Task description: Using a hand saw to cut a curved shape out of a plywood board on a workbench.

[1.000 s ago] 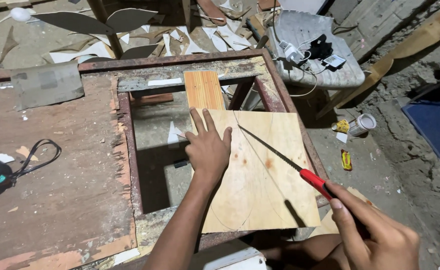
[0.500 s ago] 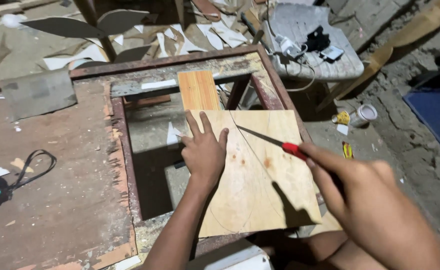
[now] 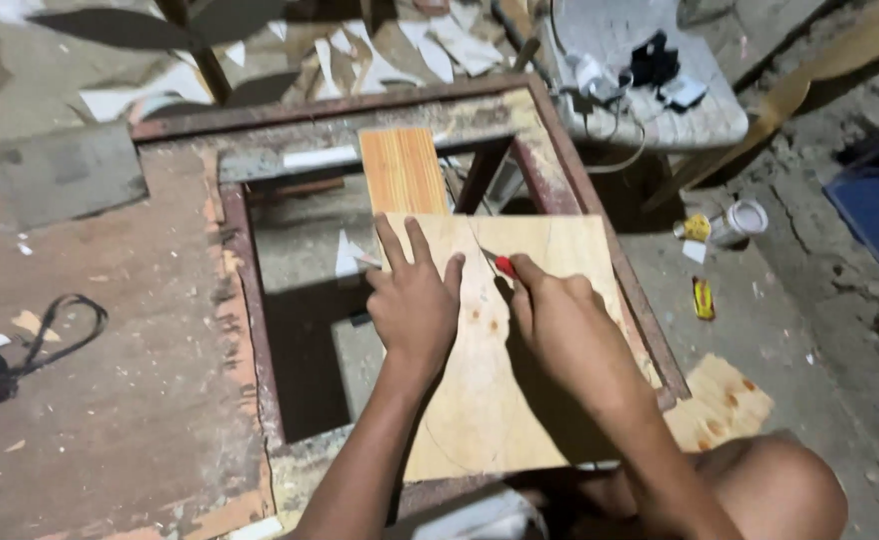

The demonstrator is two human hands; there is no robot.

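Here, two hands work on a plywood sheet laid over a rusty frame.

The right hand (image 3: 560, 325) has its fingers curled tight round a red-handled tool (image 3: 503, 265), whose thin blade tip meets the sheet just beside the left fingertips; how much blade shows I cannot tell. The left hand (image 3: 418, 300) lies flat, fingers spread and straight, pressing the sheet (image 3: 520, 400) down. The sheet is pale, smooth plywood, roughly square, with a faint curved line drawn across it. It spans the right side of the frame (image 3: 245, 330), a square of flaking rust-brown metal with an open middle. A narrow orange-grained board (image 3: 402, 168) touches the sheet's far edge. A dusty, rough brown tabletop (image 3: 110, 400) spreads left.
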